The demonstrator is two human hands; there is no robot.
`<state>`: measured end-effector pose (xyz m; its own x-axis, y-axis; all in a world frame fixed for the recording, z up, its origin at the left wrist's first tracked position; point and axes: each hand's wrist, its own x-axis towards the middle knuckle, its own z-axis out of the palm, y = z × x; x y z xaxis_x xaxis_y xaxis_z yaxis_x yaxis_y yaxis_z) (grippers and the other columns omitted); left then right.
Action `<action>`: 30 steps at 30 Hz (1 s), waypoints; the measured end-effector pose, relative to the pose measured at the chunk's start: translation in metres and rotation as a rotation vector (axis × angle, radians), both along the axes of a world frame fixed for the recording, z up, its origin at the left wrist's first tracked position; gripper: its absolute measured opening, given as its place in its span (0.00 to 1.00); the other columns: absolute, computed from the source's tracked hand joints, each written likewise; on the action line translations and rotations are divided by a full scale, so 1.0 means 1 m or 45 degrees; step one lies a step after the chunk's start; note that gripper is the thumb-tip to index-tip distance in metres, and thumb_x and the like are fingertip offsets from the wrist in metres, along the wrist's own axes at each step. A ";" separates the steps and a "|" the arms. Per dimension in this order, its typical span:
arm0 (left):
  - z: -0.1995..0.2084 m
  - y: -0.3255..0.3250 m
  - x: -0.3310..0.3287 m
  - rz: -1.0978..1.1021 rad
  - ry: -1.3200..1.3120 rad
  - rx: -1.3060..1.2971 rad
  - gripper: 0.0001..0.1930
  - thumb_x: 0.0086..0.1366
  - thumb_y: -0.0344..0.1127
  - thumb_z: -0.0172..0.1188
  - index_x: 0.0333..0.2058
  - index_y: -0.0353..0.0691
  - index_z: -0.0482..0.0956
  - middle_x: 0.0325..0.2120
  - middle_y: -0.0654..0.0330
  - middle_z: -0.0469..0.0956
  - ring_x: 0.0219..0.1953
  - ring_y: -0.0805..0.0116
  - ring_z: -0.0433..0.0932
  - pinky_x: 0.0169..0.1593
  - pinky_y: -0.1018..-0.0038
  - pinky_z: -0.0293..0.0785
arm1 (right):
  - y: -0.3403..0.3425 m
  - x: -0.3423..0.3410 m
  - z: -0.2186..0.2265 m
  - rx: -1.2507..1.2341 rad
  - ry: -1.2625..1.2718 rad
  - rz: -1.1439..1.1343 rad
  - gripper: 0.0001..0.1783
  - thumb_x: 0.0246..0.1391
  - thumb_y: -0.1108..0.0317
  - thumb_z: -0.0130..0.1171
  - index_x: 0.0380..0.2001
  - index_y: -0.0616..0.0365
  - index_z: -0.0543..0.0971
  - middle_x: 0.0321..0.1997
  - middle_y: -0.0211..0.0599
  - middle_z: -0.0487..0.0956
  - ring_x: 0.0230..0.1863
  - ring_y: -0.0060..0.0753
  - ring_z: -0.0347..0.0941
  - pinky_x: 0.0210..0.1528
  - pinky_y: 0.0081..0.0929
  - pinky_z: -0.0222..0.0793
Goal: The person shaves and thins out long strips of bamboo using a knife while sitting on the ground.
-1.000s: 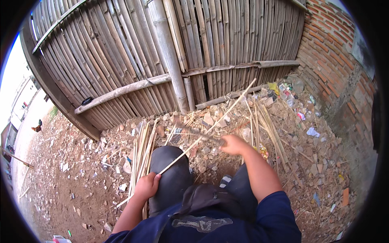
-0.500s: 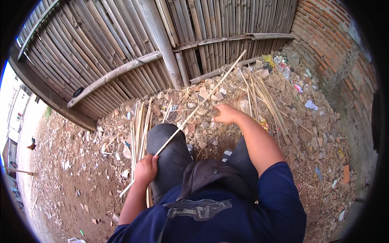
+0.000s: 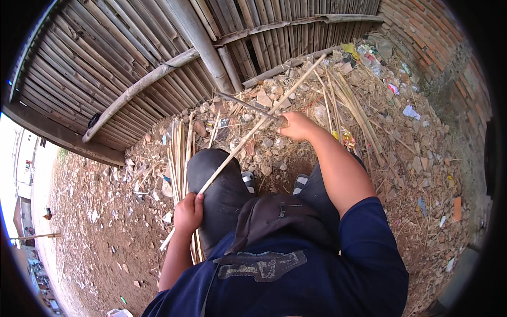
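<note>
A long, pale bamboo strip point(image 3: 244, 141) slants from beside my left thigh up toward the fence. My left hand point(image 3: 188, 212) is closed round its lower part next to my left knee, and the short lower end sticks out past the fist. My right hand point(image 3: 297, 127) grips a knife point(image 3: 248, 105) by its handle. The narrow dark blade points left and crosses the upper part of the strip; whether the edge touches it I cannot tell. Bundled bamboo strips point(image 3: 182, 153) lie on the ground left of my left leg.
More bamboo strips point(image 3: 355, 108) lie right of my right hand. A bamboo fence point(image 3: 142, 58) stands ahead, a brick wall point(image 3: 422, 37) at the right. Stones, dry straw and litter point(image 3: 412, 112) cover the ground. A chicken point(image 3: 47, 213) is far left.
The knife blade, barely visible before, now shows lying across the strip. My right hand has turned and moved slightly up; my left hand still holds the strip. The view has shifted a little.
</note>
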<state>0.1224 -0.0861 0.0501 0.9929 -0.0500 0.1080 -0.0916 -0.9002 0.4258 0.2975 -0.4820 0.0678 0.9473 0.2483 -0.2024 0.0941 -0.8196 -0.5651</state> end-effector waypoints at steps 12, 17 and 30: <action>-0.001 0.017 -0.011 0.080 0.077 -0.014 0.20 0.74 0.47 0.52 0.28 0.36 0.73 0.21 0.40 0.77 0.28 0.34 0.78 0.33 0.46 0.71 | -0.005 -0.006 0.005 0.169 0.118 -0.106 0.19 0.51 0.60 0.69 0.39 0.64 0.78 0.36 0.42 0.82 0.41 0.41 0.80 0.43 0.38 0.74; 0.030 0.025 -0.031 0.135 0.201 0.105 0.20 0.73 0.47 0.52 0.28 0.36 0.74 0.23 0.38 0.78 0.31 0.33 0.79 0.36 0.45 0.74 | -0.046 0.020 -0.049 0.062 -0.113 -0.237 0.18 0.52 0.57 0.67 0.42 0.56 0.81 0.38 0.45 0.83 0.42 0.46 0.81 0.48 0.39 0.75; 0.023 0.029 -0.063 0.258 0.515 0.038 0.18 0.73 0.49 0.51 0.39 0.38 0.77 0.33 0.40 0.80 0.41 0.36 0.79 0.44 0.47 0.73 | -0.030 -0.009 0.009 0.113 -0.063 -0.070 0.16 0.51 0.60 0.68 0.36 0.60 0.79 0.31 0.42 0.80 0.33 0.41 0.78 0.39 0.39 0.73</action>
<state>0.0599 -0.0575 0.0727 0.9451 0.1528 -0.2889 0.2562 -0.8952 0.3646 0.2886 -0.5117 0.0765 0.9683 0.2103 -0.1347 0.0796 -0.7711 -0.6317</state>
